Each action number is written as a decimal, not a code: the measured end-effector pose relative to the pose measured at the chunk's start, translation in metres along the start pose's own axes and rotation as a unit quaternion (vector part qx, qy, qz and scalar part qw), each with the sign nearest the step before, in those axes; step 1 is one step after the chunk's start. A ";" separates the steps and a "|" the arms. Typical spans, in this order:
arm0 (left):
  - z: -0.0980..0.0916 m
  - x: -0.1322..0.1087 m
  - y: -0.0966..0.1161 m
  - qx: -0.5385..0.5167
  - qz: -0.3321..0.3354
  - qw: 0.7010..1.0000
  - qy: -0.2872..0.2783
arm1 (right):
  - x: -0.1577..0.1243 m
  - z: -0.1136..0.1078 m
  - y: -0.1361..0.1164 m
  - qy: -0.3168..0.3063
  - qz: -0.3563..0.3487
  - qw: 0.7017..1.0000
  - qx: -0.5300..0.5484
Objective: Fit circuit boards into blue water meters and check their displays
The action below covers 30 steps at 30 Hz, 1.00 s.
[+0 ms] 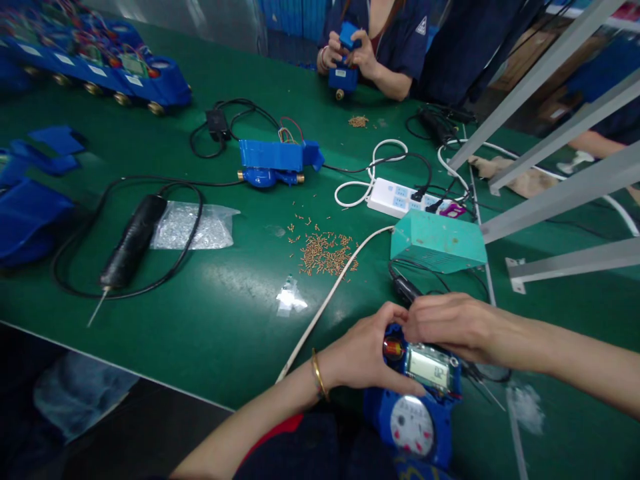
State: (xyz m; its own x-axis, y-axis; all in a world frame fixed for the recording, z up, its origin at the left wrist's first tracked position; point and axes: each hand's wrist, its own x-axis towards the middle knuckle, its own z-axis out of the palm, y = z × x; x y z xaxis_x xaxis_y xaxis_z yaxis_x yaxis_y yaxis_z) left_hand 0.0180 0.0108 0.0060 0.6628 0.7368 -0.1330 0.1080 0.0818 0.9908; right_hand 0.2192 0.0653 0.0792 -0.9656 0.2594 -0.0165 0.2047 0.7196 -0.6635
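Observation:
A blue water meter (pixel 373 405) with a lit display (pixel 429 369) and a round white dial (pixel 412 425) is close to my body at the lower right. My left hand (pixel 367 350) grips its upper housing, thumb along the display's near edge. My right hand (pixel 453 327) is closed at the housing's far edge, its fingers curled down. What those fingertips hold, if anything, is hidden. A black electric screwdriver (pixel 406 291) passes behind my right hand, its thin bit showing on the other side.
Loose brass-coloured screws (pixel 325 255) lie mid-table near a teal box (pixel 440 243) and a white power strip (pixel 395 198). Another screwdriver (pixel 133 243), a plastic bag (pixel 195 227) and a blue meter (pixel 273 163) are leftward. Grey metal bars (pixel 560 193) stand right. A co-worker (pixel 373 57) handles a meter opposite.

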 end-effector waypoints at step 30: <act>0.000 0.004 -0.002 -0.005 0.017 1.000 0.001 | 0.004 0.007 0.014 0.088 0.372 0.850 0.362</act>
State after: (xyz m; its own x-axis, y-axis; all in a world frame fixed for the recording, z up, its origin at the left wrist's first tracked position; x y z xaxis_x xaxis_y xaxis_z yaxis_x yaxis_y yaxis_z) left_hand 0.0206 0.0135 0.0032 0.6642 0.7408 -0.1001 0.0786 0.0640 0.9949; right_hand 0.2171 0.0724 0.0644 -0.5591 0.6084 -0.5633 0.5348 -0.2545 -0.8057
